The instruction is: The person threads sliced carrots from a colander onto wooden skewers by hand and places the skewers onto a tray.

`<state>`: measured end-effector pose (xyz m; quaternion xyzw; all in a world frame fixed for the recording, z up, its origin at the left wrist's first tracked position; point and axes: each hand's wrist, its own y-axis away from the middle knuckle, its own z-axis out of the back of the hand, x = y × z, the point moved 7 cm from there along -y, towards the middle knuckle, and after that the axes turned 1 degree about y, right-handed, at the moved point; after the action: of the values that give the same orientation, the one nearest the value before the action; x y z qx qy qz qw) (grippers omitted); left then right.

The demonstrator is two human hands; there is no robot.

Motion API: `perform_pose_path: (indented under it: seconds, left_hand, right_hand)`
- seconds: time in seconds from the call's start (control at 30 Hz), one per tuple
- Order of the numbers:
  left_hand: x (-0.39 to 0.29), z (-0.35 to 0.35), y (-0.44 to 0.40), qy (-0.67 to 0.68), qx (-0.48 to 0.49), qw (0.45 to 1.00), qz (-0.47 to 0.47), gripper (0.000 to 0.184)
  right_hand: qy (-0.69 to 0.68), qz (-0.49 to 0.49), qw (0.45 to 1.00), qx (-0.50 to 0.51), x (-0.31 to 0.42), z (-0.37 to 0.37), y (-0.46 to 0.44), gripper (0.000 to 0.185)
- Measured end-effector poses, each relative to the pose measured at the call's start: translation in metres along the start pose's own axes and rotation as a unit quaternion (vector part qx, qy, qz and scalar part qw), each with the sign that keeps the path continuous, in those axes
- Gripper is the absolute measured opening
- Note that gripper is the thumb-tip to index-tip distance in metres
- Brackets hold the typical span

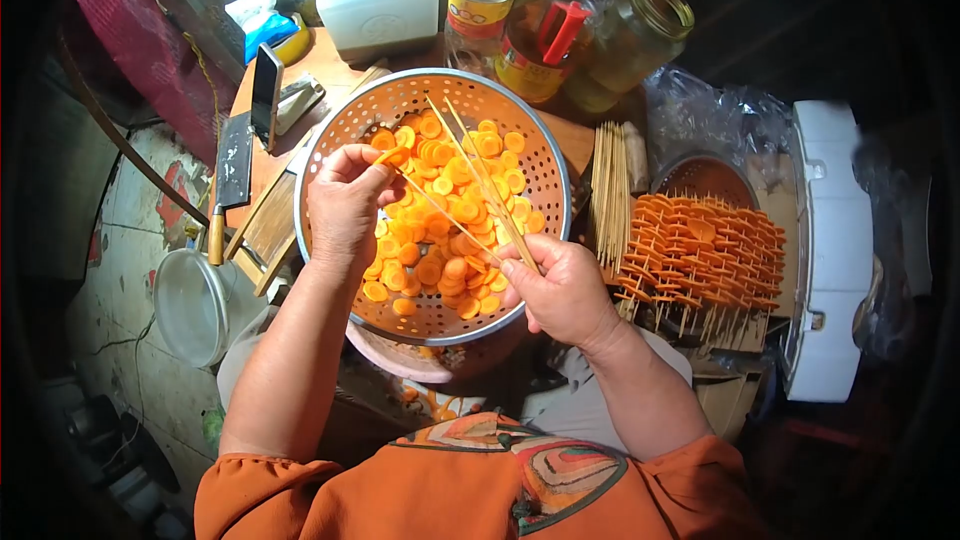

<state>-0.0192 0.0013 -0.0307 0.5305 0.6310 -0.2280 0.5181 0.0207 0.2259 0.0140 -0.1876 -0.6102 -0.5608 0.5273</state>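
Between the thumb and fingers of my left hand (352,190) is a carrot slice (392,156), at the upper tip of a thin wooden skewer (450,215). The lower end of that skewer reaches my right hand (560,285), which is closed around it and a pair of chopsticks (490,185) pointing up and left. Both hands are over a large perforated metal colander (562,190) holding many round orange carrot slices (455,180).
Skewers loaded with carrot slices (700,250) are stacked at the right, beside bare skewers (610,190). Behind the colander stand a white jug (377,0), bottles (480,5) and a glass jar (630,45). A cleaver (234,165), phone (265,95) and white bucket (190,305) are at the left.
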Motion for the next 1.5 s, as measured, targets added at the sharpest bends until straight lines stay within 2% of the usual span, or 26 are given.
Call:
perform_pose_path:
  seconds: [0.07, 0.13, 0.2, 0.27, 0.4, 0.5, 0.6, 0.73, 0.93, 1.0, 1.03, 1.07, 1.1, 1.13, 1.17, 1.27, 1.3, 1.37, 1.4, 1.47, 1.5]
  left_hand:
    - [0.004, -0.007, 0.008, 0.001, -0.006, 1.000, 0.024, 0.010]
    - [0.019, -0.023, 0.018, 0.021, 0.069, 0.994, 0.087, 0.010]
    - [0.029, -0.042, 0.039, -0.008, 0.089, 0.986, 0.141, 0.011]
    - [0.031, -0.051, 0.045, -0.040, 0.100, 0.986, 0.129, 0.011]
    - [0.025, -0.046, 0.032, -0.069, 0.098, 0.988, 0.100, 0.010]
    - [0.010, -0.033, 0.019, -0.051, 0.045, 0.994, 0.085, 0.011]
    - [0.012, -0.037, 0.023, -0.040, 0.084, 0.988, 0.120, 0.011]
    - [0.023, -0.062, 0.048, -0.039, 0.250, 0.953, 0.164, 0.018]
    - [0.019, -0.059, 0.040, 0.019, 0.227, 0.953, 0.199, 0.017]
    - [0.032, -0.049, 0.027, -0.088, 0.195, 0.966, 0.145, 0.018]
    - [0.040, -0.050, 0.025, -0.159, 0.208, 0.956, 0.129, 0.018]
    - [0.051, -0.050, 0.024, -0.232, 0.234, 0.937, 0.116, 0.021]
    - [0.056, -0.057, 0.027, -0.342, 0.270, 0.899, 0.043, 0.025]
    - [0.059, -0.066, 0.035, -0.444, 0.300, 0.843, -0.031, 0.030]
    - [0.062, -0.075, 0.047, -0.502, 0.346, 0.791, -0.062, 0.040]
    - [0.084, -0.079, 0.064, -0.643, 0.398, 0.642, -0.127, 0.035]
    - [0.082, -0.079, 0.061, -0.644, 0.399, 0.640, -0.128, 0.035]
    - [0.096, -0.059, 0.054, -0.738, 0.454, 0.499, 0.017, 0.026]
    - [0.092, -0.055, 0.050, -0.738, 0.455, 0.498, 0.016, 0.026]
    - [0.084, -0.029, 0.035, -0.797, 0.395, 0.446, 0.100, 0.019]
    - [0.076, -0.023, 0.029, -0.796, 0.387, 0.455, 0.101, 0.017]
  right_hand:
    - [-0.017, 0.000, 1.000, -0.012, -0.003, 0.000, -0.001, 0.015]
    - [-0.025, 0.017, 0.999, -0.024, -0.004, -0.001, -0.006, 0.014]
    - [-0.034, 0.032, 0.998, -0.037, -0.003, -0.004, -0.011, 0.015]
    - [-0.065, 0.007, 0.996, -0.054, -0.006, -0.005, -0.017, 0.016]
    - [-0.088, -0.005, 0.996, -0.026, 0.001, -0.005, -0.020, 0.018]
    - [-0.110, -0.017, 0.994, 0.002, -0.001, -0.005, -0.019, 0.019]
    - [-0.139, -0.023, 0.990, 0.011, -0.001, -0.005, -0.015, 0.018]
    - [-0.141, 0.019, 0.990, -0.015, 0.000, 0.000, -0.017, 0.015]
    - [-0.157, 0.037, 0.986, -0.046, 0.003, 0.011, -0.018, 0.013]
    - [-0.173, 0.039, 0.982, -0.070, 0.005, 0.019, -0.016, 0.014]
    - [-0.193, 0.043, 0.977, -0.075, 0.005, 0.022, -0.015, 0.015]
    - [-0.214, 0.046, 0.973, -0.079, 0.006, 0.025, -0.015, 0.016]
    - [-0.206, 0.044, 0.974, -0.079, 0.005, 0.026, -0.014, 0.016]
    - [-0.206, 0.044, 0.974, -0.081, 0.005, 0.026, -0.013, 0.016]
    - [-0.202, 0.043, 0.975, -0.078, 0.006, 0.025, -0.012, 0.015]
    - [-0.193, 0.046, 0.977, -0.073, 0.006, 0.029, -0.010, 0.015]
    - [-0.190, 0.047, 0.978, -0.074, 0.008, 0.031, -0.010, 0.015]
    - [-0.187, 0.048, 0.978, -0.075, 0.009, 0.034, -0.008, 0.015]
    - [-0.189, 0.054, 0.978, -0.073, 0.009, 0.035, -0.007, 0.015]
    - [-0.192, 0.059, 0.977, -0.073, 0.010, 0.037, -0.006, 0.015]
    - [-0.192, 0.059, 0.977, -0.071, 0.011, 0.037, -0.005, 0.015]
